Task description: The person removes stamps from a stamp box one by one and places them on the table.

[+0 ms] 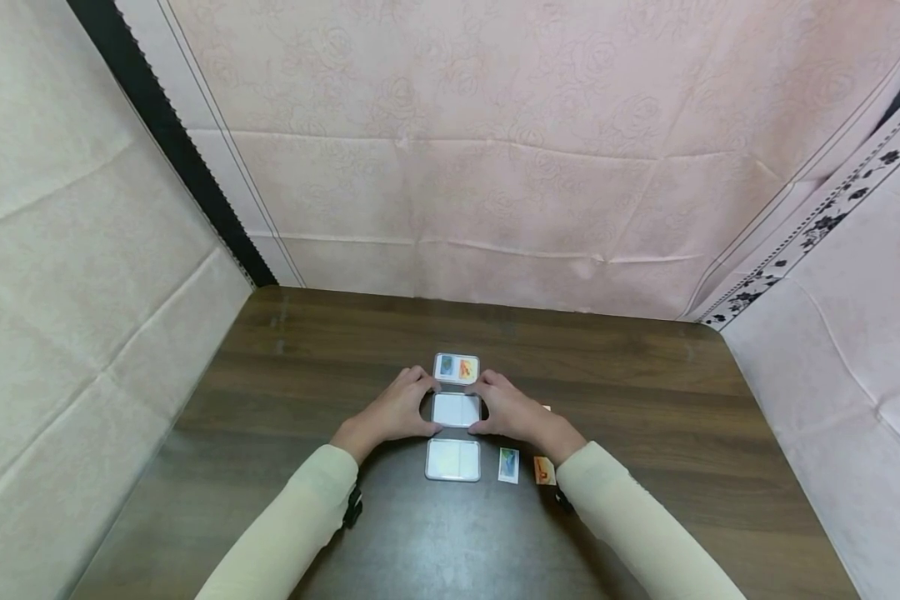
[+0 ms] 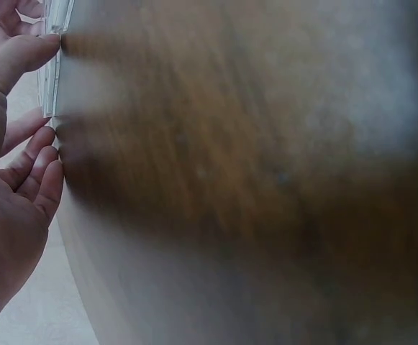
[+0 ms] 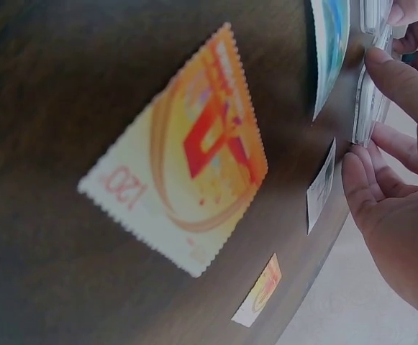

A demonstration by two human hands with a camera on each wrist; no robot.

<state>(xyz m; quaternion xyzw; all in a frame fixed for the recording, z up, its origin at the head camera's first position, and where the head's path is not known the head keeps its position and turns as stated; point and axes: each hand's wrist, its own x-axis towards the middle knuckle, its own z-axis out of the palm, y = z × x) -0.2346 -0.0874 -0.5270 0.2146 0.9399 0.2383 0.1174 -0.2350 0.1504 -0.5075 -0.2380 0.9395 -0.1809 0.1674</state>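
Note:
A clear plastic case [image 1: 456, 410] lies on the wooden table between both hands, in the middle of a column of three. My left hand [image 1: 396, 408] pinches its left side, thumb at the near corner and index finger at the far one. My right hand [image 1: 516, 410] mirrors this on the right side. Just beyond lies a second clear case [image 1: 457, 382] holding a blue stamp [image 1: 447, 365] and an orange stamp [image 1: 466, 369]. A third case [image 1: 453, 460], with no picture showing in it, lies nearer to me. In the left wrist view, thumb and fingers meet the case's edge.
Right of the near case lie a loose blue-green stamp [image 1: 508, 465] and an orange stamp [image 1: 544, 470]. The right wrist view also shows a smaller-looking orange stamp [image 3: 260, 293] and a pale-bordered stamp [image 3: 324, 187]. Cloth screens [image 1: 450, 192] stand around the table.

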